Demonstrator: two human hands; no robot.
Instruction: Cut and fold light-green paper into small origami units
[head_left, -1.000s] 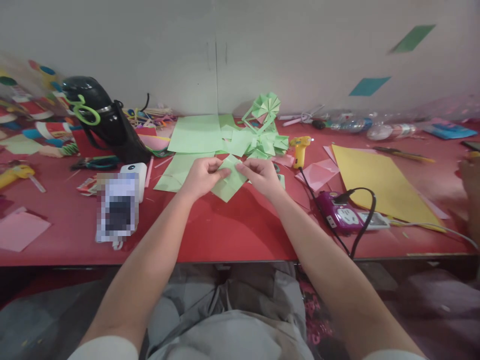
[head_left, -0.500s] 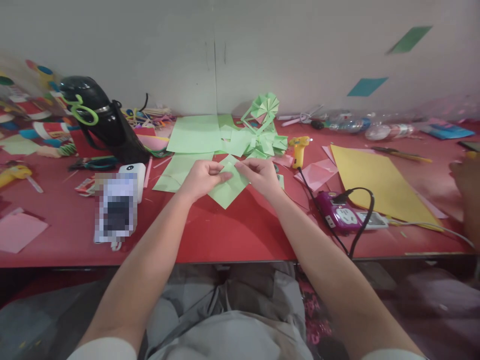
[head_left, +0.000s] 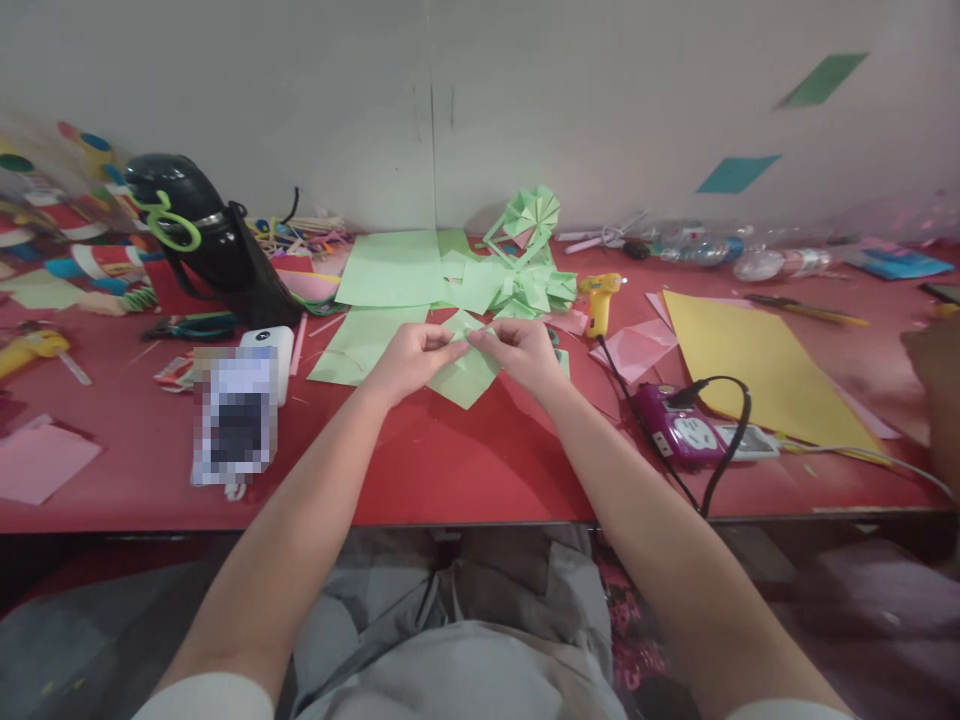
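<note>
A square of light green paper, turned corner toward me, is held between my two hands just above the red table. My left hand pinches it from the left, thumb on top near its middle. From the right, my right hand pinches it too, and the two thumb tips almost meet. Creases show on the paper, but the fingers hide part of them. Behind my hands lie flat green sheets and a folded green paper flower with more folded green pieces.
A yellow glue gun stands right of the folded pieces, its cord running by a purple power strip. Yellow paper lies farther right. Leftward are a phone, a power bank and a black bottle. Another person's hand shows at right.
My hands have drawn closer together on the green paper, the thumbs now nearly touching at its middle. The paper has shifted slightly right.
</note>
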